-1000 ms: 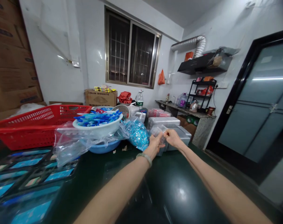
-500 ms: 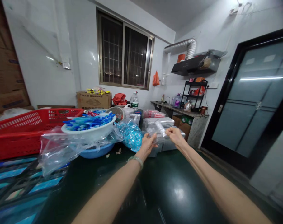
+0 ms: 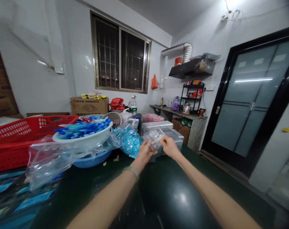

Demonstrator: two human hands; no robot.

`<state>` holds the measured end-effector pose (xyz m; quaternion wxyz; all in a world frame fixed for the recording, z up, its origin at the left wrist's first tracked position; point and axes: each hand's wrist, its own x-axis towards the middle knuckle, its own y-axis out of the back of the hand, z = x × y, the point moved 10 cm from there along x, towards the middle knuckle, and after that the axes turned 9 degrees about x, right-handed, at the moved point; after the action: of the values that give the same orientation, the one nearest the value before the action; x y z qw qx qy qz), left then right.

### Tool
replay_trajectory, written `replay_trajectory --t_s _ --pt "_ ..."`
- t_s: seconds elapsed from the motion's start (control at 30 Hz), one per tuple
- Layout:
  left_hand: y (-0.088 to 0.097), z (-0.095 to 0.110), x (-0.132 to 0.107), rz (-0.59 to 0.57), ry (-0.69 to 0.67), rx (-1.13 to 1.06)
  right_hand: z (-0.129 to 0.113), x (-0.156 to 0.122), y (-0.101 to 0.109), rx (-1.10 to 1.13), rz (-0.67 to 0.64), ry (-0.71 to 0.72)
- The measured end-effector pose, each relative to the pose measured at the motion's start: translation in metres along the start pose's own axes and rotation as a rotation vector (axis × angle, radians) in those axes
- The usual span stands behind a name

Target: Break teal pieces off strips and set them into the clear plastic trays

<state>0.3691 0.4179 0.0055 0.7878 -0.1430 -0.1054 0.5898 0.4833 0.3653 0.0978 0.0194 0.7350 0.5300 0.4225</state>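
The left hand [image 3: 144, 152] grips the left edge of the clear plastic [image 3: 155, 136] while the right hand [image 3: 168, 146], its fingers curled, pinches the right edge, the piece held over the green table [image 3: 182, 187], before the stack [image 3: 158, 125] and just right of the blue bag [image 3: 129, 141].
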Motion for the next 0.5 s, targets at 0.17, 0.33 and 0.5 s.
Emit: replay_trajectory --t_s 0.17,0.33,0.5 --pt "0.003 -0.005 -0.006 0.083 0.107 0.056 -0.022 -0.021 -0.046 -0.115 -0.109 0.112" --pt "0.019 -0.011 -0.008 0.223 0.164 0.104 -0.039 -0.037 -0.048 -0.125 -0.111 0.177" --pt "0.029 -0.003 -0.004 0.246 0.154 0.107 -0.012 -0.082 -0.011 -0.069 0.074 0.096"
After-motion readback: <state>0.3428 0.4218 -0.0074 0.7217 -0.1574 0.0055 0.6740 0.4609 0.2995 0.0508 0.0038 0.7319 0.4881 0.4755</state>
